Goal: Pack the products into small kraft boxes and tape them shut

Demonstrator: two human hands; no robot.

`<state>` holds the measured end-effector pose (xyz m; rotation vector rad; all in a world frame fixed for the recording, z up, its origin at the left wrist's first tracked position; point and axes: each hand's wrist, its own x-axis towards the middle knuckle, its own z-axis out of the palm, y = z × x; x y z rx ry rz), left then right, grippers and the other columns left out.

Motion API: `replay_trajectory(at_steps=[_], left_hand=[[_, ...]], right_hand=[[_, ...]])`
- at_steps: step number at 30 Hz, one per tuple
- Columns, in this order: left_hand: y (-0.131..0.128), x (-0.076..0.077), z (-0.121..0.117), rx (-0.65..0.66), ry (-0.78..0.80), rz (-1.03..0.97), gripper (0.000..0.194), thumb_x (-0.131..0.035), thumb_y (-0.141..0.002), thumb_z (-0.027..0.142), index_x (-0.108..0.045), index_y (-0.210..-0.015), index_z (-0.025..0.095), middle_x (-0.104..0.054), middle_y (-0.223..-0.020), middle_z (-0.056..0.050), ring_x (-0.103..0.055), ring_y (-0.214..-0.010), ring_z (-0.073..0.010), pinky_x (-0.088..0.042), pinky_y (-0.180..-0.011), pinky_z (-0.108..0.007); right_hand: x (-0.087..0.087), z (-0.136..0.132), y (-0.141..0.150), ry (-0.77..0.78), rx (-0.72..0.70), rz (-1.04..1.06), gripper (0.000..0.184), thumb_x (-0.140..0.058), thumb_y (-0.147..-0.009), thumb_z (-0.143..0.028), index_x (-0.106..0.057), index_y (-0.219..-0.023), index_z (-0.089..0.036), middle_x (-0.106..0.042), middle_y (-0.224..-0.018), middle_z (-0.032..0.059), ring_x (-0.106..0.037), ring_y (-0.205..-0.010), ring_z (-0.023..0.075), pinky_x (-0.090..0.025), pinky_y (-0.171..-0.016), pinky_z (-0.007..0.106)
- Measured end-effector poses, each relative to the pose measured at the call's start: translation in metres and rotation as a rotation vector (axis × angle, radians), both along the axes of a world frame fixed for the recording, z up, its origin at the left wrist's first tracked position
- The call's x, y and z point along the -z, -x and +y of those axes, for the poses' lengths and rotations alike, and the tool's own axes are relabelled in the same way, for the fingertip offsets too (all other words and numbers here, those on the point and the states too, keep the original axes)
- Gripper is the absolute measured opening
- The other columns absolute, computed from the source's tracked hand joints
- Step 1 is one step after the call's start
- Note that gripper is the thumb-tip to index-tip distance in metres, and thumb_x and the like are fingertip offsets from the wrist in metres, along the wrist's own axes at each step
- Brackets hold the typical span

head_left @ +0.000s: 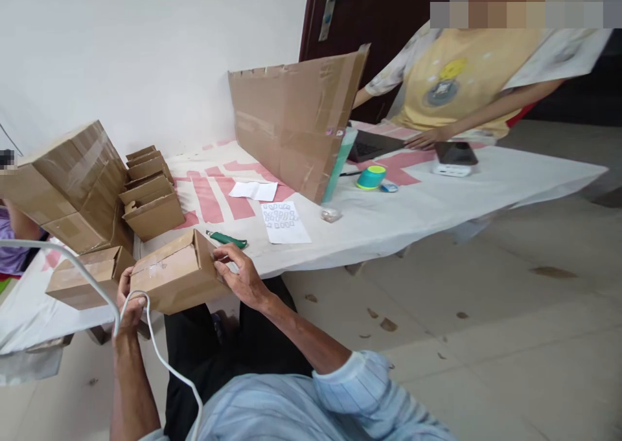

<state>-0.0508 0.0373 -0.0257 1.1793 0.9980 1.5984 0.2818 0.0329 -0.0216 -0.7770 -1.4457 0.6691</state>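
Note:
Between my hands is a small brown cardboard box (177,276), tilted at the near edge of the table, with clear tape along its top. My left hand (127,302) grips its left end, and a white cable crosses in front of that hand. At the right end, my right hand (240,276) has bent fingers pressed against the box's end flap. Just beyond the box lies a green utility knife (227,239). Another cardboard box (90,276) rests on the table to the left of my left hand.
Several open small boxes (153,214) stand behind, beside a large carton (72,182). A tall cardboard sheet (296,117) stands across the table. Papers (286,222), a teal and yellow object (371,177) and a laptop (374,146) lie rightward. A person (461,85) sits opposite.

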Motion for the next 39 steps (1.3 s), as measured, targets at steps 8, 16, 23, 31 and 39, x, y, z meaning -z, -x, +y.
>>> replay_trajectory(at_steps=[8, 16, 23, 31, 39], left_hand=[[0.016, 0.034, 0.001, 0.038, 0.025, -0.228, 0.083, -0.095, -0.042, 0.041, -0.072, -0.120, 0.028, -0.075, -0.122, -0.006, -0.072, -0.110, -0.0298, -0.062, -0.092, -0.039], [0.007, 0.029, -0.002, -0.012, 0.067, -0.065, 0.086, -0.091, -0.047, 0.065, -0.069, -0.121, 0.029, -0.075, -0.120, -0.009, -0.070, -0.118, -0.0379, -0.059, -0.102, -0.054], [-0.028, -0.010, -0.005, -0.029, -0.069, 0.286, 0.098, -0.107, -0.036, 0.044, -0.058, -0.120, 0.027, -0.063, -0.145, -0.012, -0.056, -0.144, -0.0375, -0.046, -0.119, -0.047], [-0.046, -0.022, -0.016, 0.058, -0.040, 0.467, 0.084, -0.106, -0.049, 0.041, -0.053, -0.111, 0.023, -0.050, -0.159, -0.019, -0.057, -0.142, -0.0380, -0.046, -0.118, -0.050], [-0.051, -0.019, -0.024, 0.063, -0.071, 0.524, 0.071, -0.100, -0.061, 0.043, -0.058, -0.114, 0.023, -0.051, -0.156, -0.016, -0.057, -0.141, -0.0387, -0.051, -0.112, -0.049]], right_hand=[[-0.025, -0.027, 0.018, -0.080, -0.024, 0.034, 0.023, -0.072, -0.092, -0.022, -0.065, -0.113, -0.025, -0.069, -0.112, 0.0059, -0.067, -0.103, 0.0215, -0.059, -0.095, 0.037], [-0.027, -0.027, 0.022, -0.082, 0.015, 0.003, 0.022, -0.070, -0.092, -0.026, -0.067, -0.114, -0.026, -0.068, -0.119, 0.0101, -0.065, -0.117, 0.0267, -0.058, -0.101, 0.043], [0.036, 0.022, -0.015, 0.252, -0.003, 0.036, 0.029, -0.059, -0.093, -0.047, -0.072, -0.099, -0.022, -0.074, -0.110, 0.0111, -0.069, -0.106, 0.0274, -0.059, -0.093, 0.043], [0.001, 0.036, -0.047, 0.125, 0.028, -0.132, 0.035, -0.061, -0.099, -0.053, -0.073, -0.110, -0.022, -0.073, -0.119, 0.0114, -0.069, -0.109, 0.0270, -0.059, -0.093, 0.043], [-0.042, 0.033, -0.041, -0.084, -0.135, -0.600, 0.008, -0.068, -0.093, -0.031, -0.073, -0.094, -0.025, -0.072, -0.112, 0.0101, -0.067, -0.110, 0.0294, -0.055, -0.102, 0.049]])
